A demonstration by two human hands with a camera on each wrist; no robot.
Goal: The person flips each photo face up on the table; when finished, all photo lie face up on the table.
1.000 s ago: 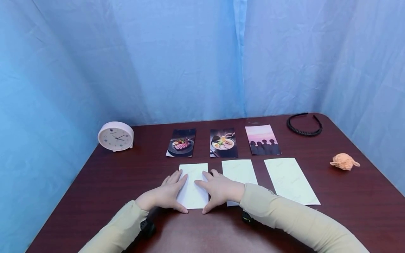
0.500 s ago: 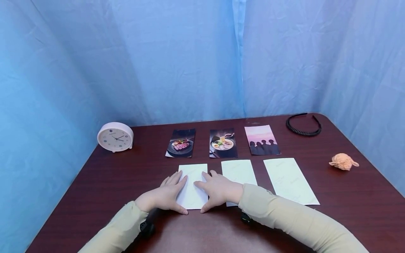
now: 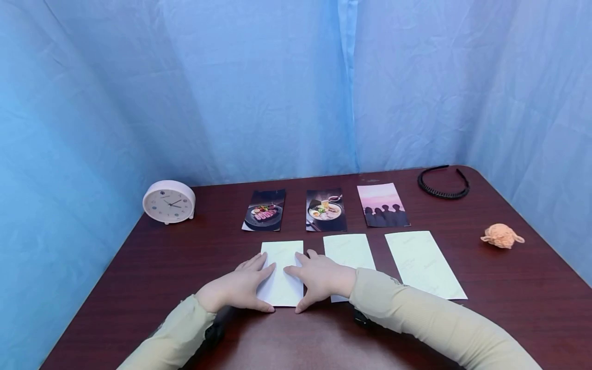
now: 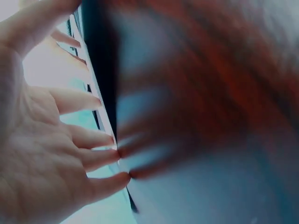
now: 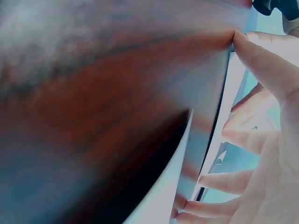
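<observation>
A white rectangular card (image 3: 280, 277), blank side up, lies flat in front of me in the head view. My left hand (image 3: 239, 288) touches its left edge with spread fingers, the thumb down by the near corner. On the opposite edge my right hand (image 3: 321, 276) rests the same way, its index fingertip over the card. In the left wrist view several fingertips (image 4: 122, 177) meet the table surface. The right wrist view has the right thumb tip (image 5: 240, 42) down on the table. A second white card (image 3: 350, 252) is partly covered by my right hand and sleeve.
A third white card (image 3: 423, 262) lies farther right. Behind them are photo cards of a steak plate (image 3: 263, 210), a ramen bowl (image 3: 326, 210) and silhouettes (image 3: 383, 205). A clock (image 3: 169, 202) stands left; a black headband (image 3: 444, 193) and a peach scrunched bundle (image 3: 502, 236) lie right.
Both hands stay at the card's two sides with barely any shift. The cards and other objects keep their places; the head view tilts very slightly.
</observation>
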